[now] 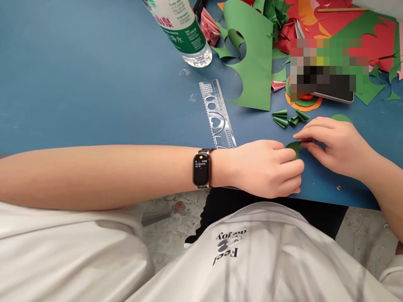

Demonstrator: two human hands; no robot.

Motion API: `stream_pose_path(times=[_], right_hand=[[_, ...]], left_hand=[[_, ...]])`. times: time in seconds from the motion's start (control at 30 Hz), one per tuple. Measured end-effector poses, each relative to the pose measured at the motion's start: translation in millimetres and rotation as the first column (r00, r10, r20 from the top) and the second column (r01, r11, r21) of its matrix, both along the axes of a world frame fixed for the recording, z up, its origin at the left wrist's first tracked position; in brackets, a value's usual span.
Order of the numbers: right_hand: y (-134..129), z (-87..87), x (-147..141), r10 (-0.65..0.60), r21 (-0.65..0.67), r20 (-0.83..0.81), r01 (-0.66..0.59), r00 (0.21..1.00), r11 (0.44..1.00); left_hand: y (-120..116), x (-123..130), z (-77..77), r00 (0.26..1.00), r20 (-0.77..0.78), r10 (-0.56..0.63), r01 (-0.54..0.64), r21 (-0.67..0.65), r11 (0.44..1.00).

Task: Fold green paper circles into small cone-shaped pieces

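Note:
Both my hands meet over the table's near edge around a small piece of green paper (295, 148). My left hand (270, 168), with a dark watch (201, 169) on its wrist, is closed on the paper, fingers curled. From the other side, my right hand (335, 144) pinches at the paper's edge between thumb and fingers, where a thin dark strip shows that I cannot make out. Just beyond them lie several small green paper cones (281, 122). Part of a green paper disc (341, 118) shows behind my right hand.
A clear stencil ruler (217, 115) lies beyond my left wrist. A water bottle (185, 35) stands farther back. Cut green sheet (256, 63), red paper (385, 46), a pink paper cone (277, 86) and a partly blurred phone (335, 88) spread over the far right of the blue table (94, 84).

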State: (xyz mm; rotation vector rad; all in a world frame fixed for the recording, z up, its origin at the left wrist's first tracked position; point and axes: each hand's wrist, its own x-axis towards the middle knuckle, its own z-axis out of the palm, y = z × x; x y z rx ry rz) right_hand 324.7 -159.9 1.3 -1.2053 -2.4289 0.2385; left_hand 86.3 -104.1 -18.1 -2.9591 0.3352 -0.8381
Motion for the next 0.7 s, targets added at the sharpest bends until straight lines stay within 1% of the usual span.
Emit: stream_pose_path(times=[0.03, 0.07, 0.1, 0.13, 0.17, 0.2, 0.23, 0.27, 0.3, 0.33, 0.37, 0.4, 0.43, 0.47, 0.5, 0.53, 0.6, 0.7], right_hand=[[-2, 1.2, 1, -0.029, -0.029, -0.045, 0.028, 0.999, 0.999], [-4, 2.2, 1, -0.072, -0.068, -0.098, 0.066, 0.993, 0.995], [-6, 2.9, 1, -0.127, -0.116, -0.156, 0.110, 0.980, 0.987], [-7, 3.0, 1, -0.188, -0.165, -0.215, 0.154, 0.958, 0.974], [-9, 2.4, 1, -0.247, -0.211, -0.268, 0.194, 0.931, 0.958], [-9, 1.1, 1, -0.300, -0.254, -0.319, 0.224, 0.899, 0.941], [-9, -0.8, 1, -0.341, -0.291, -0.364, 0.242, 0.867, 0.926], [-9, -3.0, 1, -0.368, -0.319, -0.405, 0.248, 0.837, 0.915], [-9, -5.3, 1, -0.391, -0.343, -0.435, 0.253, 0.811, 0.905], [-8, -7.4, 1, -0.411, -0.359, -0.458, 0.259, 0.788, 0.897], [-7, -9.1, 1, -0.427, -0.368, -0.472, 0.268, 0.771, 0.890], [-7, -10.2, 1, -0.438, -0.373, -0.475, 0.276, 0.764, 0.886], [-6, -10.7, 0, -0.444, -0.374, -0.468, 0.284, 0.764, 0.883], [-6, -10.6, 0, -0.445, -0.372, -0.454, 0.290, 0.772, 0.882], [-6, -10.0, 0, -0.444, -0.370, -0.437, 0.294, 0.782, 0.881], [-6, -9.2, -1, -0.443, -0.369, -0.423, 0.297, 0.790, 0.881], [-7, -7.3, -2, -0.446, -0.379, -0.414, 0.295, 0.793, 0.877], [-6, -5.7, -5, -0.466, -0.397, -0.419, 0.304, 0.780, 0.866]], left_hand=[[3, 0, 2.9, 0.999, 0.044, 0.001, 0.003, -0.101, 0.995], [5, 0, 5.8, 0.996, 0.086, 0.027, -0.005, -0.246, 0.969], [8, 0, 8.6, 0.988, 0.130, 0.087, -0.024, -0.426, 0.905], [11, 0, 10.9, 0.976, 0.129, 0.174, -0.069, -0.575, 0.815], [14, 0, 12.8, 0.962, 0.084, 0.261, -0.126, -0.711, 0.692], [17, 1, 14.3, 0.947, 0.009, 0.320, -0.177, -0.820, 0.545], [19, 2, 15.6, 0.937, -0.086, 0.337, -0.221, -0.896, 0.385], [20, 2, 16.9, 0.933, -0.180, 0.310, -0.256, -0.941, 0.222], [21, 3, 18.5, 0.933, -0.257, 0.250, -0.283, -0.956, 0.072], [21, 4, 20.3, 0.933, -0.315, 0.175, -0.309, -0.949, -0.058], [21, 5, 22.4, 0.927, -0.360, 0.103, -0.340, -0.925, -0.168], [21, 5, 24.6, 0.919, -0.392, 0.046, -0.369, -0.894, -0.256], [21, 6, 26.5, 0.908, -0.419, 0.005, -0.395, -0.858, -0.329], [20, 6, 28.0, 0.898, -0.440, -0.022, -0.413, -0.826, -0.384], [20, 6, 28.8, 0.891, -0.452, -0.029, -0.421, -0.803, -0.421], [21, 6, 28.8, 0.888, -0.459, -0.021, -0.420, -0.793, -0.442], [22, 5, 26.8, 0.887, -0.461, 0.023, -0.405, -0.801, -0.441], [23, 4, 22.2, 0.890, -0.449, 0.077, -0.386, -0.834, -0.395]])
